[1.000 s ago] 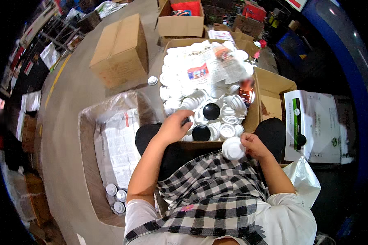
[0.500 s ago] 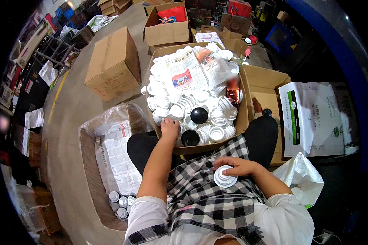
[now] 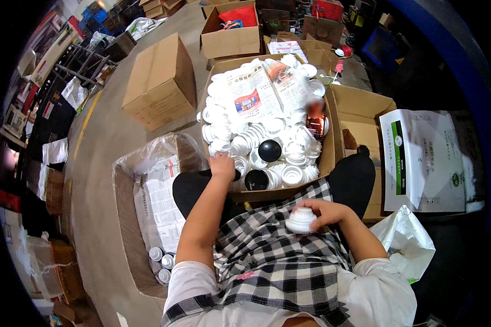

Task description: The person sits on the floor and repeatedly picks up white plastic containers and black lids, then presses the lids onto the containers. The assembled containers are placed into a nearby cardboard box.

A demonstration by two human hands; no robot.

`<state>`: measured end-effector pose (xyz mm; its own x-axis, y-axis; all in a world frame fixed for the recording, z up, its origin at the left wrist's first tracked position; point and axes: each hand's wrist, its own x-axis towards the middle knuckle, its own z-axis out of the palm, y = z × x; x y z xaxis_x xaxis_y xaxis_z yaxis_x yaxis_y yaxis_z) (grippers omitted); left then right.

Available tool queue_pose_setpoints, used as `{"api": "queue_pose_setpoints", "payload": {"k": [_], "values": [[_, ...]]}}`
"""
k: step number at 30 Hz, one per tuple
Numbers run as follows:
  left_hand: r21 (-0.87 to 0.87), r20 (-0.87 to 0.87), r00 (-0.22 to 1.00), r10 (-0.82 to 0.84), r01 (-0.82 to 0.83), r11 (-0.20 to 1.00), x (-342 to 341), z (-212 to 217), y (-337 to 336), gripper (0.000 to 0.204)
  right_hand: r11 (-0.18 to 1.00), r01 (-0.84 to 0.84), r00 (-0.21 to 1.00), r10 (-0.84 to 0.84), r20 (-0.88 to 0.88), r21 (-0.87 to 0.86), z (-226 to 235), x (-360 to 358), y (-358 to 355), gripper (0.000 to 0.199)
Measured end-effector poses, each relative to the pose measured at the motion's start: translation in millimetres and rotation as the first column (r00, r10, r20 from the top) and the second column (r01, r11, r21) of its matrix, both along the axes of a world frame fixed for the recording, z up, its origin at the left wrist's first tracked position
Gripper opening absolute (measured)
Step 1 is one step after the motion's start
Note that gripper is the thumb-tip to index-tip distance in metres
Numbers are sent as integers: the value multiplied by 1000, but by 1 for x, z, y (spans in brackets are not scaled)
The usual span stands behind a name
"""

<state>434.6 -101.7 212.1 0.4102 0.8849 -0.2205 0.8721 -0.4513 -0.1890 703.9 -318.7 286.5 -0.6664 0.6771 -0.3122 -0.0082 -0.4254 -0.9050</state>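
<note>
Over the lap, right hand (image 3: pixel 324 211) closed round a white cap (image 3: pixel 301 220): light, rigid plastic, best gripped by its rim; left hand (image 3: pixel 222 164) reaches, loosely curled, into the carton (image 3: pixel 333 158).

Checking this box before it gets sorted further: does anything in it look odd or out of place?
Two black caps sit among the white caps in the cardboard box, and a crumpled newspaper lies over the pile.

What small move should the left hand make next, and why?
Probably close the fingers on one white cap. The left hand rests at the near-left edge of the cardboard box, on the piled caps, apparently empty, while the right hand holds a white cap piece at the lap.
</note>
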Motion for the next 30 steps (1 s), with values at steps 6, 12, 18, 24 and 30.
{"api": "queue_pose_setpoints", "payload": {"k": [6,12,18,24,30], "values": [[-482,818,299,491,-109,869,-8,44,-50,23,771,524,688,-634,-353,-363,-14,-18,23,58],[-697,98,-542,835,562,446,-3,95,-127,37,730,403,498,-681,-536,-552,2,-33,41,64],[-530,-84,-521,849,745,405,-4,122,-157,61,783,317,486,-619,-617,-536,17,-45,42,65],[-364,-180,-441,879,860,356,-6,124,-164,55,847,490,657,-515,-551,-207,27,-52,32,64],[-291,-163,-383,909,899,326,-8,118,-166,47,661,694,720,-648,-248,285,46,-64,22,69]]}}
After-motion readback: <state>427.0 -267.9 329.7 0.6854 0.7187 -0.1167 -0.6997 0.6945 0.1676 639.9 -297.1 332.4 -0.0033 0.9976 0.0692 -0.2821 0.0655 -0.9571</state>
